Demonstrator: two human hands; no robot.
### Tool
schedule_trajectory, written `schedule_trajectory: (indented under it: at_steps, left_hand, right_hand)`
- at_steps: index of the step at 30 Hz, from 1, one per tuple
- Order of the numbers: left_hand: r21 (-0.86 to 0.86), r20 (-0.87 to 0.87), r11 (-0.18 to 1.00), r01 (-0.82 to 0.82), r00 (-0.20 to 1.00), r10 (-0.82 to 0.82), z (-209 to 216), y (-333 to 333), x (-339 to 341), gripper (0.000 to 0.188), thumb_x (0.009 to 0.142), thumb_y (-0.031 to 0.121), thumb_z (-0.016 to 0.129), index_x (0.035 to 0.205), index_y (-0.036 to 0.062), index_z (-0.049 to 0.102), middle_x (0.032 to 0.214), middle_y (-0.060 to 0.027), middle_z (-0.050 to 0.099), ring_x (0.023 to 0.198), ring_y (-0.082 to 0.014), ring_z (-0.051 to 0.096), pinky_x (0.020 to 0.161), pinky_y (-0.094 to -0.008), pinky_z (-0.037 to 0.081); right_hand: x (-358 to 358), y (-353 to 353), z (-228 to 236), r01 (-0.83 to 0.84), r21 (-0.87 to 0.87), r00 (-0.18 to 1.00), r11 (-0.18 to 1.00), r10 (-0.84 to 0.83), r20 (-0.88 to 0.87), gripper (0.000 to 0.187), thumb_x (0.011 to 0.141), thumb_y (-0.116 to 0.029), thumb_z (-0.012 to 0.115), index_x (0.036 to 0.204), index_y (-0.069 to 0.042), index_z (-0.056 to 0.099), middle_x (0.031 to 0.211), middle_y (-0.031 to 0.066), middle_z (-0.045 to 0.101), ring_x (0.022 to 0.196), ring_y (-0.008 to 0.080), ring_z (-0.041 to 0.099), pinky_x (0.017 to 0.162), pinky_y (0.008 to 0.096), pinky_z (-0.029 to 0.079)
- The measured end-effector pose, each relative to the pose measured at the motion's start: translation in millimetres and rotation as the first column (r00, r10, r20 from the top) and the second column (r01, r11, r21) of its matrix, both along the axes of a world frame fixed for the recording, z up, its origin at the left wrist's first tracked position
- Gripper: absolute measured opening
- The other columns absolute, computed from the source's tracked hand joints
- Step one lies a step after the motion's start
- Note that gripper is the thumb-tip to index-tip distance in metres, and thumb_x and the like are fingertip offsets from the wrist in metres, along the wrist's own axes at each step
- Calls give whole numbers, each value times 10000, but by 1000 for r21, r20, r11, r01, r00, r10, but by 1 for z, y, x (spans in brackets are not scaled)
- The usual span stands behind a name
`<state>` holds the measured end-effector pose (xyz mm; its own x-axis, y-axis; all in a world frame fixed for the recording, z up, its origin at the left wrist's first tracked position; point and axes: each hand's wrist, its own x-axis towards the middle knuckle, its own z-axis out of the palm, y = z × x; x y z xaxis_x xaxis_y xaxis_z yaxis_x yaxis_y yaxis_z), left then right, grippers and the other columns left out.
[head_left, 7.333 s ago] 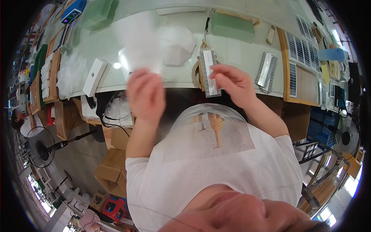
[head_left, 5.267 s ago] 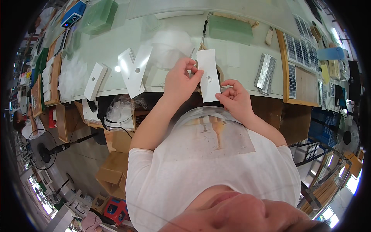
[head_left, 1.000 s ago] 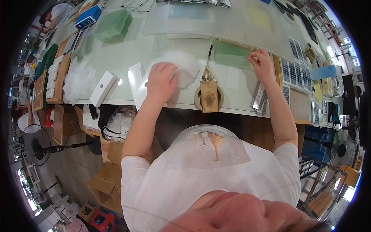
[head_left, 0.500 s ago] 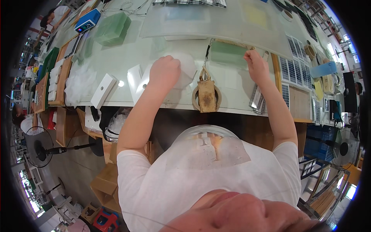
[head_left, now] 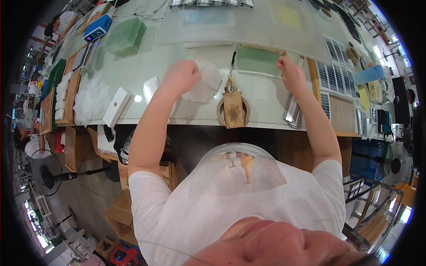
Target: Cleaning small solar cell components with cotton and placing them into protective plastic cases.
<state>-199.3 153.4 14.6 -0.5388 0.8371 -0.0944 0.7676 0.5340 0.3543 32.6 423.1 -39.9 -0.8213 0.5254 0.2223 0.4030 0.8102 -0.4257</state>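
Observation:
My left hand is closed, knuckles up, over the left middle of the table. Beside it lies or hangs a thin, whitish, translucent sheet; I cannot tell if the fingers grip it. A white box-like piece is partly hidden behind my left wrist. My right hand is closed in a pinch near the right end of a green translucent slab; what it holds is hidden. Between my hands, at the table's front edge, a worn tan block rests on a ring.
A frosted raised panel spans the back. Thin metal strips lie by my right forearm. Small solar panels stand to the right. At left are a white block, crumpled plastic film, a green block and a blue device.
My left hand has moved a little left and up, and the translucent sheet beside it shows more. My right hand stays closed in nearly the same place. The whole view has shifted slightly.

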Motion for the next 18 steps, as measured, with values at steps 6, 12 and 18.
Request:
schedule_trajectory:
  at_steps: [6, 12, 18]
  left_hand:
    - [240, 483, 936, -257, 868, 115, -7, -21, -17, 226, 795, 182, 597, 931, 9, 645, 831, -75, 651, 783, -174, 600, 714, -307, 471]
    - [345, 673, 862, -372, 738, 49, 5, -30, -22, 260, 794, 195, 619, 952, -9, 648, 852, -35, 646, 798, -115, 557, 748, -268, 443]
    - [365, 641, 856, -366, 766, 54, 3, -31, -18, 163, 838, 136, 610, 920, 4, 658, 822, -15, 640, 782, -79, 571, 711, -229, 426]
  right_hand:
    - [5, 1, 4, -59, 65, 991, 996, 66, -118, 104, 936, -170, 511, 1013, -102, 526, 877, 129, 634, 806, 354, 608, 669, 426, 471]
    - [5, 4, 2, -67, 61, 983, 996, 77, -170, 99, 926, -144, 515, 1013, -98, 522, 869, 139, 637, 809, 352, 611, 662, 431, 474]
    - [1, 5, 1, -104, 93, 982, 990, 117, -147, 96, 931, -151, 512, 1012, -101, 523, 864, 122, 633, 795, 343, 613, 655, 426, 469]
